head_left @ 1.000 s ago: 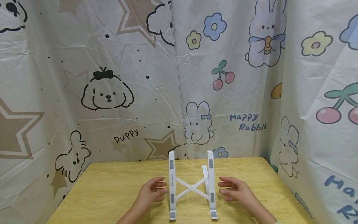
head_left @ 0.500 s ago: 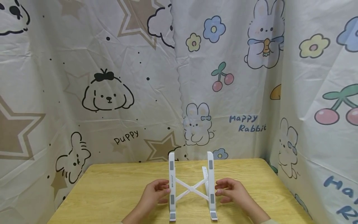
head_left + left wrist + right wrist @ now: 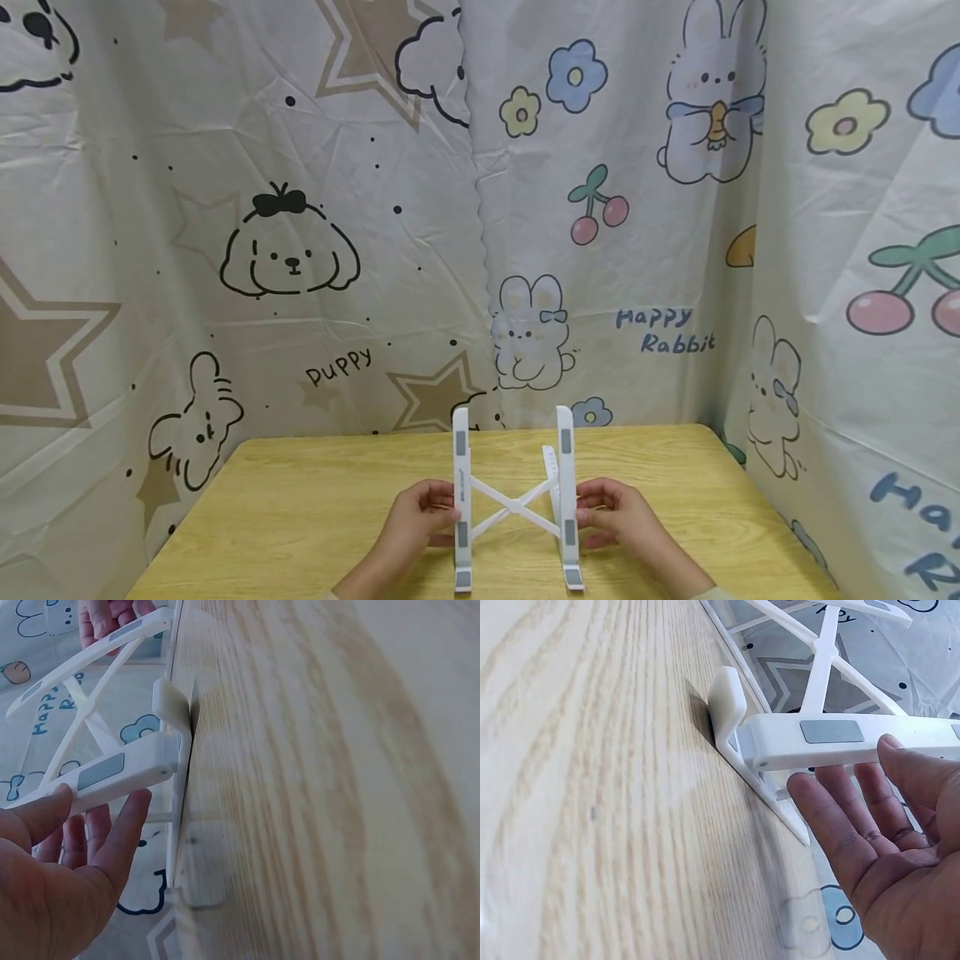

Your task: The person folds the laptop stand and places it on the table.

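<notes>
A white folding laptop stand (image 3: 462, 483) stands unfolded on the wooden table (image 3: 300, 517), with grey pads along its two side rails and crossed bars between them. My left hand (image 3: 416, 518) holds its left rail, thumb on the near face and fingers behind. On the opposite side, my right hand (image 3: 611, 512) grips the right rail the same way. Seen from the left wrist, the thumb (image 3: 52, 806) lies on the rail's edge beside a grey pad. In the right wrist view the fingers (image 3: 832, 817) reach under the rail, near the stand's upturned front lip (image 3: 727, 701).
A cloth curtain (image 3: 420, 275) printed with puppies, rabbits, stars and flowers hangs behind the table and along both sides. The table's back edge runs close to the curtain.
Both hands have moved inward from beside the stand and now hold its two side rails. The stand has stayed in place.
</notes>
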Available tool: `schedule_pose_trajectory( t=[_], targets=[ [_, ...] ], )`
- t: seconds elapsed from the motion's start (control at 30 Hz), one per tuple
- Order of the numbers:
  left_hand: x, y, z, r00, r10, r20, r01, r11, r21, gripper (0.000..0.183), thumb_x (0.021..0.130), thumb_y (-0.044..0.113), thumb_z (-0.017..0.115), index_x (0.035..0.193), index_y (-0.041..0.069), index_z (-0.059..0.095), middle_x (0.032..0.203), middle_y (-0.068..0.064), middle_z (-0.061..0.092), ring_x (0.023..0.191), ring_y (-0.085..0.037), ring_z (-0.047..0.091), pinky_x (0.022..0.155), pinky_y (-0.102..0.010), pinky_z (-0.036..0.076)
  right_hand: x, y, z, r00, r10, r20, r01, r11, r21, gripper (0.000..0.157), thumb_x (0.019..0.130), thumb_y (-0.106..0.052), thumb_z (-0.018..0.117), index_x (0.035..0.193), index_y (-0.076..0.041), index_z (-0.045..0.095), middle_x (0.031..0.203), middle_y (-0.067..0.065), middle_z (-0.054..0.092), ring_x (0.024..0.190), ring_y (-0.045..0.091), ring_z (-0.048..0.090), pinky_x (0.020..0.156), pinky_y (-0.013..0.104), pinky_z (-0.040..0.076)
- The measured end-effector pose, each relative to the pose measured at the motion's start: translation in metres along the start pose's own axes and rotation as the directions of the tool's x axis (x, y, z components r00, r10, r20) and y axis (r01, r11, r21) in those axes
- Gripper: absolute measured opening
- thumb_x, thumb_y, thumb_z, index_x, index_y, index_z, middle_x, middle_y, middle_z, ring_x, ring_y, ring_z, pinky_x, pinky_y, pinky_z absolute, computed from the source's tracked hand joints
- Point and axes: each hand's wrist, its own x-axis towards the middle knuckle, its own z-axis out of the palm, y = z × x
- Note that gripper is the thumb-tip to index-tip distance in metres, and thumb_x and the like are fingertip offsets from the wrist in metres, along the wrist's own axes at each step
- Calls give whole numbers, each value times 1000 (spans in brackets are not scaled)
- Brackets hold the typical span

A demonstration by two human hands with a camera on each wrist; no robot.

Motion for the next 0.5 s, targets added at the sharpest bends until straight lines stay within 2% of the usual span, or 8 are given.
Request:
schedule_pose_trajectory(
  t=[0.3,0.5],
  targets=[
    [-2,-5,1,1000,-20,-22,20,1000,4,37,89,-2,75,123,-8,62,106,-14,68,87,-20,70,74,-49,64,-1,2,4,1000,-24,-7,24,999,42,43,94,-5,73,130,8,53,101,10,67,89,24,71,76,54,63],
    [-3,-9,1,999,-9,-32,10,1000,6,35,90,0,75,123,-9,63,105,-13,68,87,-19,70,72,-49,64,0,4,6,1000,-23,4,22,997,70,42,94,-1,71,130,7,50,98,11,66,89,24,71,77,55,63]
  ],
)
